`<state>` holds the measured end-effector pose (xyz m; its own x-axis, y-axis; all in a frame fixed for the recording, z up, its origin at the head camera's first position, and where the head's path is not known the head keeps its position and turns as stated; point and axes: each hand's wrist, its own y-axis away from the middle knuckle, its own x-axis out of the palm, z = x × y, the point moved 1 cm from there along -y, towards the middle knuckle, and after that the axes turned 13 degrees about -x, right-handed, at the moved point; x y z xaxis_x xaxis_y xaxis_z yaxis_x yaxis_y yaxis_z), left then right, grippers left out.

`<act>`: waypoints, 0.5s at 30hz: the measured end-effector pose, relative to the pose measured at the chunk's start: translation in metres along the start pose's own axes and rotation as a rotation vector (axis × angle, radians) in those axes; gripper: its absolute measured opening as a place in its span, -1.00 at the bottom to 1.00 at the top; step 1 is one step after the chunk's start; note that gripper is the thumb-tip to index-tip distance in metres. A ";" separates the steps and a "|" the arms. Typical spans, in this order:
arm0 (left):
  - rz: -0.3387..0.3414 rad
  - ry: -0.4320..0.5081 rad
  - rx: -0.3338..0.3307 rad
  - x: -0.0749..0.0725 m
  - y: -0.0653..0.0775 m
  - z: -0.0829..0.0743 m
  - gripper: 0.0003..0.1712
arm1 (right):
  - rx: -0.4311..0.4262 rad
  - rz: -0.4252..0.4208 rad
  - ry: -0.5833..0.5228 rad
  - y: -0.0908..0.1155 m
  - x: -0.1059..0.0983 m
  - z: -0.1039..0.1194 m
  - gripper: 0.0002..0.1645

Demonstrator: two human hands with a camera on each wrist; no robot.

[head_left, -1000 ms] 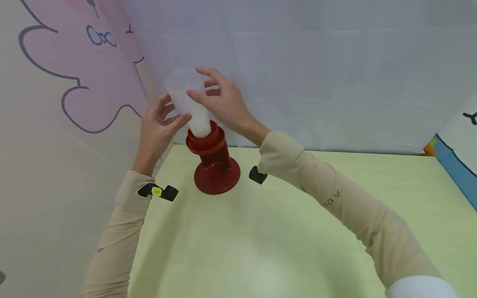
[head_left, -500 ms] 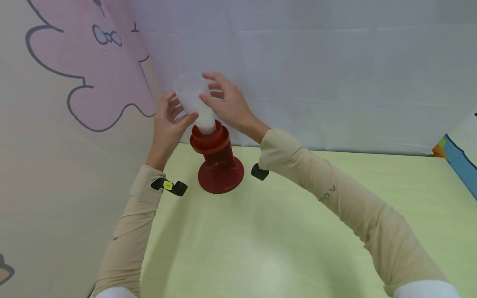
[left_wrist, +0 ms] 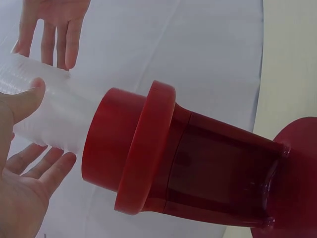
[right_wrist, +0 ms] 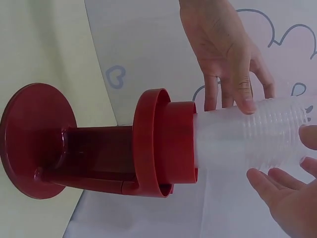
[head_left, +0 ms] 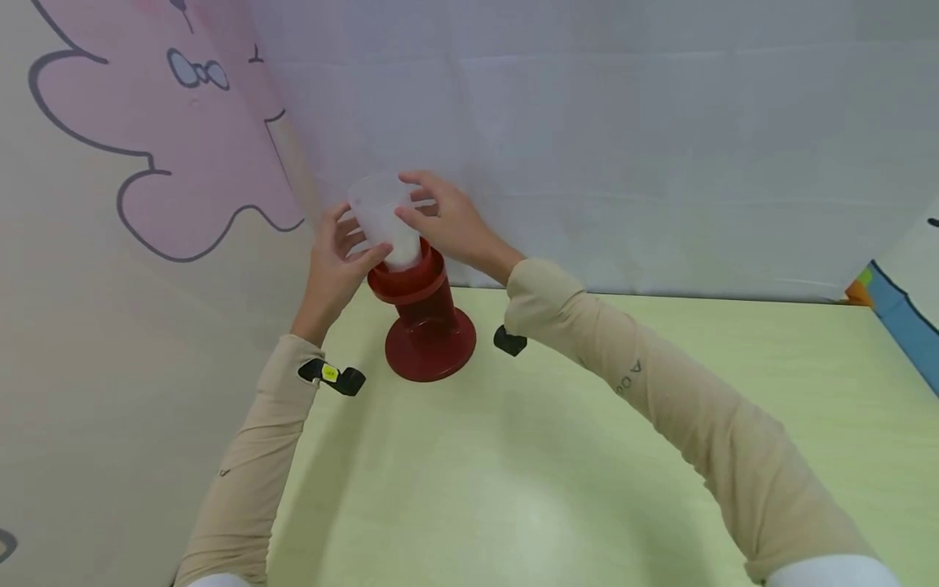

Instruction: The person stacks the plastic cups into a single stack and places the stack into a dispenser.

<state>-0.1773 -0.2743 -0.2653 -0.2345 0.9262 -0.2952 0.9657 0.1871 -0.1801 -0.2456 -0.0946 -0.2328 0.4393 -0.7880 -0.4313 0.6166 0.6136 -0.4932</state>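
Both hands hold a stack of translucent plastic cups (head_left: 381,214), whose ridged rims (right_wrist: 282,126) show in the right wrist view. My left hand (head_left: 332,273) grips it low on the left, thumb in front and fingers behind. On the upper right, my right hand (head_left: 456,228) has its thumb and fingers around the wide end. The narrow end sits inside the open top of a red cup holder (head_left: 427,314); how deep it reaches is hidden by the collar (left_wrist: 143,148). The holder stands upright on a round base (right_wrist: 37,141).
A pale yellow-green table (head_left: 528,456) lies under the holder. Close behind it hangs a whitish sheet (head_left: 623,147), and a printed panel (head_left: 183,163) with a pink cartoon stands at the left. Black wrist cameras (head_left: 345,380) are strapped to both forearms.
The cup stack has come down and a little right, more upright, with its lower end deeper in the red holder. Both hands have moved down with it, keeping their hold.
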 end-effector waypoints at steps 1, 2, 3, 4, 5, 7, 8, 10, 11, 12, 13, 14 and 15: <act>0.001 -0.002 0.000 -0.001 0.000 0.001 -0.19 | -0.003 0.001 0.001 0.000 0.001 0.000 -0.37; 0.001 -0.006 0.000 -0.001 0.000 0.002 -0.19 | -0.003 0.001 -0.002 0.000 0.002 -0.001 -0.37; 0.001 -0.007 0.001 -0.002 0.000 0.003 -0.19 | -0.007 0.000 -0.002 0.000 0.003 -0.001 -0.38; 0.001 -0.007 0.002 -0.002 0.000 0.003 -0.19 | -0.012 -0.003 -0.004 -0.001 0.003 -0.001 -0.38; 0.000 -0.010 0.003 -0.003 0.000 0.003 -0.18 | -0.013 -0.004 -0.007 -0.001 0.004 -0.001 -0.38; -0.001 -0.014 0.004 -0.004 0.000 0.003 -0.19 | -0.017 -0.007 -0.006 -0.002 0.005 -0.002 -0.39; -0.001 -0.019 0.003 -0.004 0.001 0.003 -0.19 | -0.019 -0.008 -0.005 -0.002 0.005 -0.002 -0.39; -0.004 -0.036 0.000 -0.005 0.002 0.004 -0.20 | -0.016 -0.008 -0.004 -0.002 0.007 -0.002 -0.39; -0.006 -0.046 0.001 -0.005 0.002 0.004 -0.20 | -0.012 -0.007 -0.002 -0.002 0.008 -0.003 -0.38; -0.008 -0.053 -0.001 -0.005 0.003 0.004 -0.20 | -0.010 -0.007 -0.001 -0.002 0.009 -0.004 -0.38; -0.010 -0.060 -0.002 -0.005 0.004 0.004 -0.20 | -0.004 -0.006 0.002 -0.002 0.010 -0.004 -0.38; -0.012 -0.061 -0.003 -0.005 0.004 0.005 -0.21 | -0.001 -0.006 0.004 -0.002 0.010 -0.005 -0.37; -0.015 -0.061 -0.003 -0.004 0.004 0.005 -0.21 | 0.005 -0.004 0.007 -0.002 0.011 -0.005 -0.37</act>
<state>-0.1729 -0.2790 -0.2693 -0.2550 0.9018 -0.3488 0.9624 0.2017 -0.1820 -0.2454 -0.1039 -0.2404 0.4318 -0.7903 -0.4348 0.6216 0.6100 -0.4914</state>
